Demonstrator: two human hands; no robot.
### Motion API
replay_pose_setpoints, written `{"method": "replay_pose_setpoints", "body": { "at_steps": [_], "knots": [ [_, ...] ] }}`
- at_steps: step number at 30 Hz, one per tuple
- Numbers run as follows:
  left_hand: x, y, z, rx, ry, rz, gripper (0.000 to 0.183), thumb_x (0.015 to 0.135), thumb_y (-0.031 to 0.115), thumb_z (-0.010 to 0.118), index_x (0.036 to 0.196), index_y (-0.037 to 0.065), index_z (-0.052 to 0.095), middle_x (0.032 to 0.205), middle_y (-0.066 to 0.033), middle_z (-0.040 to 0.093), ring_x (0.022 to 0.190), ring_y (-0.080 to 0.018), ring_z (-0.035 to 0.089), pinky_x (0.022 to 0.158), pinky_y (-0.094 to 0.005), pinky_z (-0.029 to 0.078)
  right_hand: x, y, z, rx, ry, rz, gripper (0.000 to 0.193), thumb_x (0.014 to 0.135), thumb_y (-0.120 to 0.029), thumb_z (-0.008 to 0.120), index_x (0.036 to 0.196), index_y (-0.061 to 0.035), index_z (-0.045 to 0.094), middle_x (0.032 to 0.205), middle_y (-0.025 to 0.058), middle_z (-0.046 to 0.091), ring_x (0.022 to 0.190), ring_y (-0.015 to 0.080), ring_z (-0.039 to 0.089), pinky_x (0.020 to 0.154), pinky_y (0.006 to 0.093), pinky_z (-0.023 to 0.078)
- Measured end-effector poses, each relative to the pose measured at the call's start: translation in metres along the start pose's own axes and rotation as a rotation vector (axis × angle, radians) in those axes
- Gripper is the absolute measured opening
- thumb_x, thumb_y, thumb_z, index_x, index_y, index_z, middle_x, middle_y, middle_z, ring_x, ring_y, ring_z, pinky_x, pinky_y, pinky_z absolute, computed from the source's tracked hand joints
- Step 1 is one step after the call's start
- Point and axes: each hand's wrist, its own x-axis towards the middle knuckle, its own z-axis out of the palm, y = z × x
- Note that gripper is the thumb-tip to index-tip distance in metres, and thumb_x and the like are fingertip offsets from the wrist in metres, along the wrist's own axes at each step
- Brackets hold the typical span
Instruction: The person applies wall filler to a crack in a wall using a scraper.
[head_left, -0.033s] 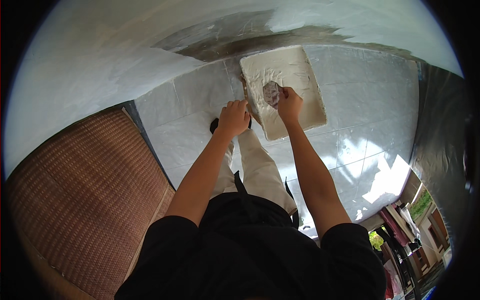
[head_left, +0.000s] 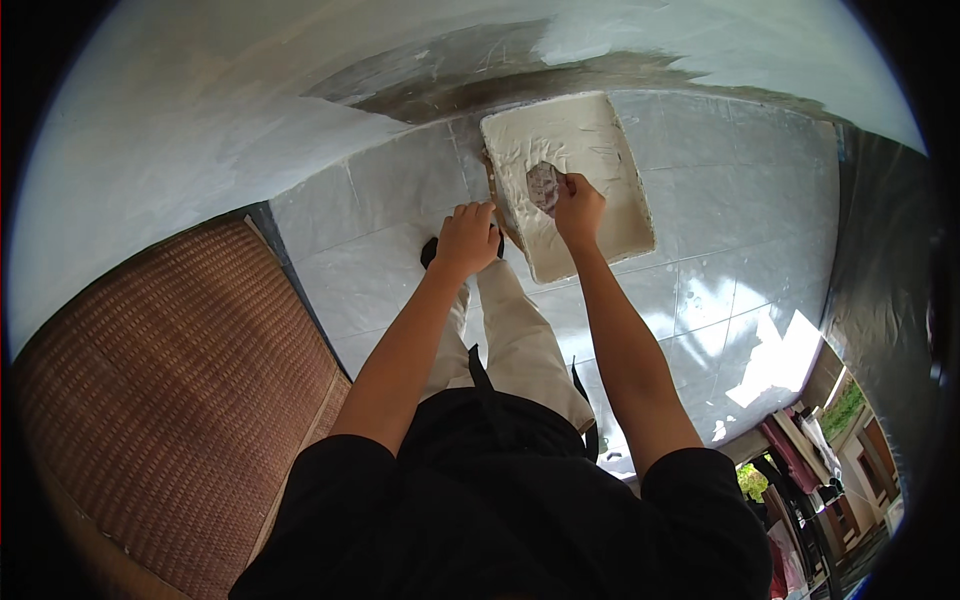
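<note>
A rectangular tray [head_left: 600,263], its inside coated with thick cream-coloured paste [head_left: 580,130], rests on the floor ahead of me. My right hand [head_left: 579,212] is closed round the near end of a smeared putty scraper [head_left: 543,188]. Its broad, grey-brown blade is over the paste near the tray's left side; I cannot tell how firmly it touches. Left of the tray, my left hand [head_left: 467,238] hangs with its back up and fingers curled. Whatever it grips, if anything, is hidden beneath it. A brown wooden-looking strip [head_left: 491,185] shows along the tray's left edge, close to those fingertips.
Grey floor tiles [head_left: 720,220] surround the tray. A pale wall [head_left: 250,100] with a darker patch [head_left: 450,75] rises beyond it. A brown woven panel [head_left: 170,390] stands at left. Dark sheeting [head_left: 885,230] hangs at right, above stacked items [head_left: 800,460]. My feet are behind my left hand.
</note>
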Motion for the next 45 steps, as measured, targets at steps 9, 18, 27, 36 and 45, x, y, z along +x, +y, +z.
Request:
{"method": "replay_pose_setpoints", "body": {
  "at_steps": [9, 18, 27, 36, 45],
  "knots": [
    [-0.012, -0.014, 0.007, -0.013, -0.069, -0.064, 0.046, 0.089, 0.019, 0.062, 0.131, 0.005, 0.05, 0.12, -0.0168, 0.06, 0.112, -0.0376, 0.056, 0.091, -0.0505, 0.047, 0.025, 0.005, 0.031, -0.032, -0.04, -0.128, 0.007, 0.086, -0.006, 0.065, 0.087, -0.0005, 0.07, 0.081, 0.0209, 0.069, 0.075, 0.0401, 0.067, 0.07, 0.0474, 0.053],
    [-0.017, -0.023, 0.003, -0.003, -0.077, -0.083, 0.045, 0.09, 0.018, 0.063, 0.131, 0.005, 0.051, 0.121, -0.0161, 0.06, 0.114, -0.0361, 0.056, 0.093, -0.0495, 0.047, 0.049, 0.006, 0.036, -0.165, -0.261, -0.195, 0.012, 0.086, -0.01, 0.065, 0.086, -0.0032, 0.074, 0.081, 0.0219, 0.069, 0.079, 0.0406, 0.068, 0.075, 0.0478, 0.055],
    [-0.023, -0.029, 0.002, 0.026, -0.04, -0.056, 0.045, 0.089, 0.017, 0.063, 0.131, 0.005, 0.052, 0.12, -0.0154, 0.061, 0.114, -0.0356, 0.056, 0.092, -0.0495, 0.047, 0.056, 0.026, 0.014, -0.151, -0.34, -0.065, 0.019, 0.084, -0.016, 0.066, 0.096, -0.0075, 0.077, 0.083, 0.0174, 0.073, 0.078, 0.0328, 0.072, 0.074, 0.0396, 0.056],
    [-0.029, -0.032, 0.006, 0.044, -0.069, -0.1, 0.044, 0.089, 0.019, 0.063, 0.13, 0.006, 0.053, 0.121, -0.014, 0.061, 0.118, -0.0345, 0.054, 0.098, -0.0506, 0.042, 0.052, 0.084, -0.002, 0.377, -0.358, 0.39, 0.026, 0.08, -0.005, 0.07, 0.105, 0.0001, 0.076, 0.083, 0.0084, 0.075, 0.071, 0.0138, 0.068, 0.067, 0.029, 0.054],
    [-0.025, -0.036, 0.005, 0.082, -0.07, -0.106, 0.045, 0.088, 0.022, 0.063, 0.128, 0.005, 0.055, 0.121, -0.0121, 0.061, 0.118, -0.032, 0.052, 0.101, -0.0475, 0.04, 0.038, 0.078, -0.016, 0.71, -0.224, 0.558, 0.02, 0.086, -0.001, 0.066, 0.106, 0.0021, 0.071, 0.084, 0.0054, 0.069, 0.071, 0.0129, 0.062, 0.064, 0.0275, 0.051]
  ]
}}
